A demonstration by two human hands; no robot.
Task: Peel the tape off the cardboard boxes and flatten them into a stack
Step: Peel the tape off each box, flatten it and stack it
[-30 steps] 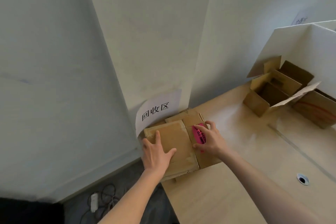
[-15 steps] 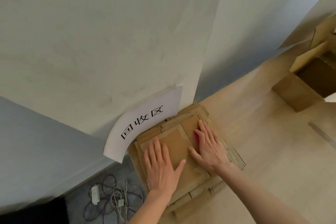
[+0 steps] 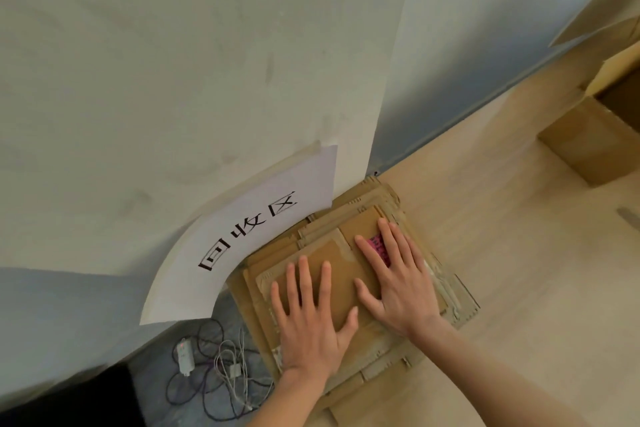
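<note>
A stack of flattened brown cardboard boxes [image 3: 384, 204] lies at the table's corner against the wall. Both hands press flat on the top sheet [image 3: 341, 270]. My left hand [image 3: 308, 319] rests on its left half, fingers straight and spread. My right hand [image 3: 398, 281] lies on the right half, partly covering a pink label [image 3: 378, 243]. Strips of old tape show along the stack's right edge [image 3: 438, 270].
A white paper sign with black characters [image 3: 249, 236] curls from the wall over the stack's back left. An open cardboard box [image 3: 588, 146] stands at the far right on the wooden table [image 3: 519, 253]. Cables and an adapter [image 3: 207, 367] lie on the floor below left.
The view has tilted down and closer over the stack. Both hands went from loosely holding the top sheet to lying flat on it, the right hand sliding over the pink label.
</note>
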